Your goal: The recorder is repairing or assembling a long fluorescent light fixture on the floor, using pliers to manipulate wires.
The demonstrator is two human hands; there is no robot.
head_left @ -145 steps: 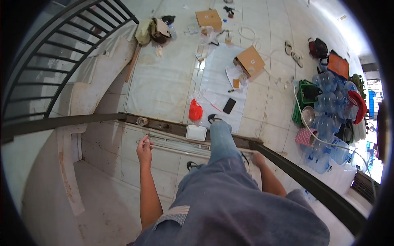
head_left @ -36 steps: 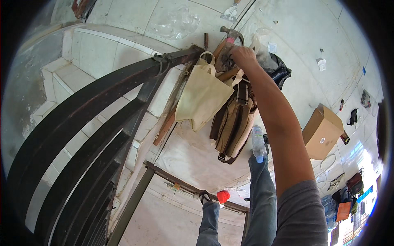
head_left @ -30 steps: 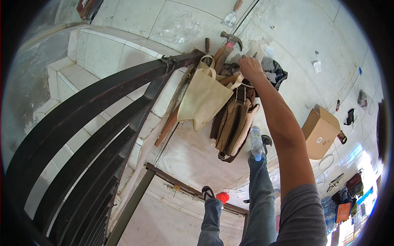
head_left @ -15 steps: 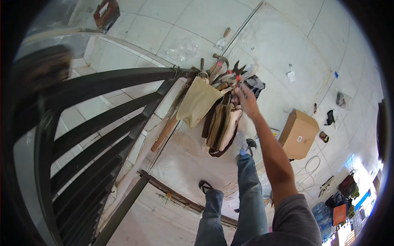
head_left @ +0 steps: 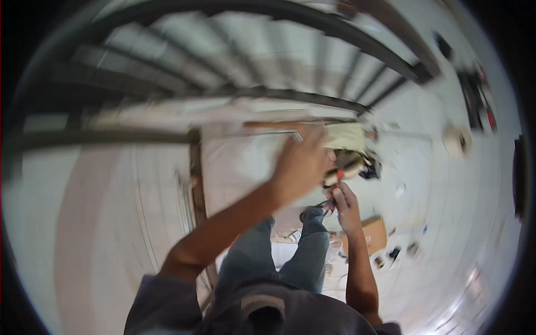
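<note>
The left hand [head_left: 301,164] is raised in front of the camera, its back toward the lens and its fingers curled upward toward a thin pale bar [head_left: 273,133] that runs level just above the knuckles; motion blur hides whether the fingertips touch that bar or close on anything, so I cannot tell its grip. The right hand [head_left: 346,204] sits lower and just to the right, fingers drawn together and pinching a small dark tool with a red tip [head_left: 336,180], which pokes up from between the fingers. Directly above that tool hangs a cream cloth bag [head_left: 347,136], with a darker brown bag [head_left: 357,163] bunched beneath it, both close to the 2 hands. Behind the bags, the dark metal railing [head_left: 312,100] curves across the upper part of the view, its bars fanning out over pale tiled steps [head_left: 234,61]. Below the hands, the person's jeans [head_left: 268,262] and a grey shirt fill the lower middle. A cardboard box [head_left: 375,234] lies on the tiled floor [head_left: 446,223] beside the right forearm, with small scattered items near it, all blurred.
</note>
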